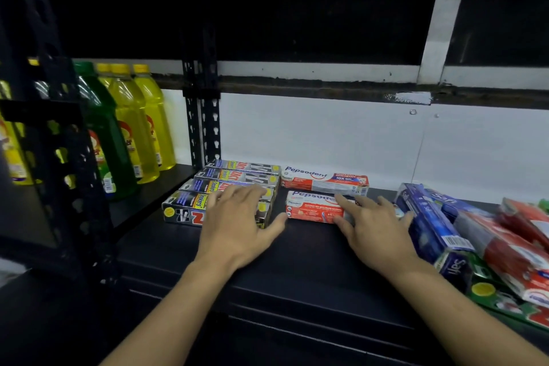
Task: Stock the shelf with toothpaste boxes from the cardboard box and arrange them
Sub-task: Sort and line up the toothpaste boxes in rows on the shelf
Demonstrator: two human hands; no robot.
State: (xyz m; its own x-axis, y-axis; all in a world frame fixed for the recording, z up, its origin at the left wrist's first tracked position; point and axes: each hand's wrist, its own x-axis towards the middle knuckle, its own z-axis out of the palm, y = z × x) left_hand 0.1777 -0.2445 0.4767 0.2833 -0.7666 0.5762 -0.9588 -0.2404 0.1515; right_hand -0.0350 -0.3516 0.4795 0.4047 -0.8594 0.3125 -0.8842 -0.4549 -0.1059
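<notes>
1. My left hand [237, 226] lies flat, its grip spread, on the black toothpaste boxes [190, 202] in the middle of the frame.
2. My right hand [375, 227], grip spread too, touches the front red toothpaste box [312, 208].
3. The boxes sit on the dark shelf [297, 252].

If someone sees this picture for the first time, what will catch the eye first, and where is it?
First come two bare hands in the middle of the dark shelf: the left hand lies flat on the row of dark toothpaste boxes, and the right hand touches the nearer red-and-white Pepsodent box. At far left the yellow bottles glow brightly; at right lies a pile of blue and red packs.
</notes>
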